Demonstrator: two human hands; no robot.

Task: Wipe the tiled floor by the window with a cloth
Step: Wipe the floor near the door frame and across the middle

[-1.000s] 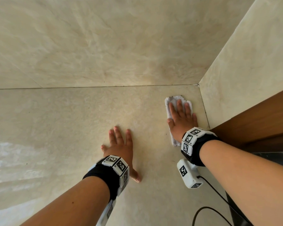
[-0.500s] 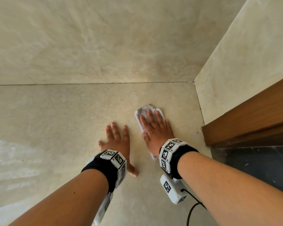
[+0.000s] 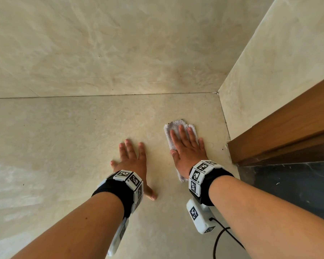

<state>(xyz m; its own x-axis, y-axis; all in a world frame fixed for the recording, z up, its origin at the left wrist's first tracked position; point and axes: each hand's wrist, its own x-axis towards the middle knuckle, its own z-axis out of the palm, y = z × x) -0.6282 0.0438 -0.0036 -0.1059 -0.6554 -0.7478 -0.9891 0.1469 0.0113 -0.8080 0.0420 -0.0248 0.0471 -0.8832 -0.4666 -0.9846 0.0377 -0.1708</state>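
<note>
A pale grey-white cloth (image 3: 176, 126) lies flat on the cream tiled floor (image 3: 82, 137) close to the corner. My right hand (image 3: 187, 148) presses down on the cloth with straight, spread fingers, covering most of it. Only the cloth's far edge and a strip by my wrist show. My left hand (image 3: 132, 159) rests flat on the bare tile a hand's width to the left, fingers straight, thumb out to the right.
Cream tiled walls (image 3: 120, 43) meet the floor just beyond the cloth and along the right. A brown wooden frame (image 3: 281, 131) and a dark stone sill (image 3: 288, 186) stand at the right. A black cable (image 3: 219, 238) trails from my right wrist tracker.
My right hand slid the cloth left toward my left hand, then back right toward the corner. My left hand stayed planted on the tile.
</note>
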